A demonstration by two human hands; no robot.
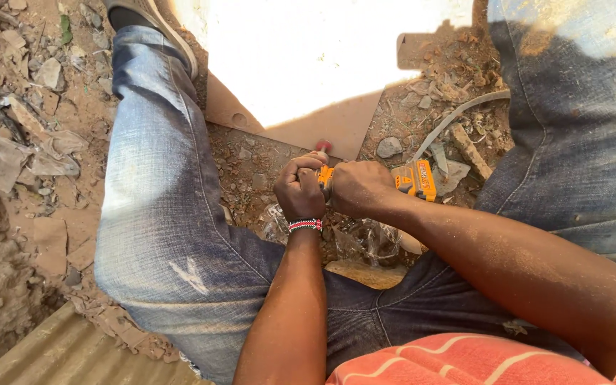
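Lying low between the person's knees, the orange power drill (413, 179) sat just above the rubble-strewn ground, its body jutting out to the right past the knuckles and its front end hidden under both fists. The right hand (359, 187) was clenched around its grip, and the left hand (299, 190), wearing a beaded wristband (305, 225), was closed over the front, beside a flat brown board (322, 128).
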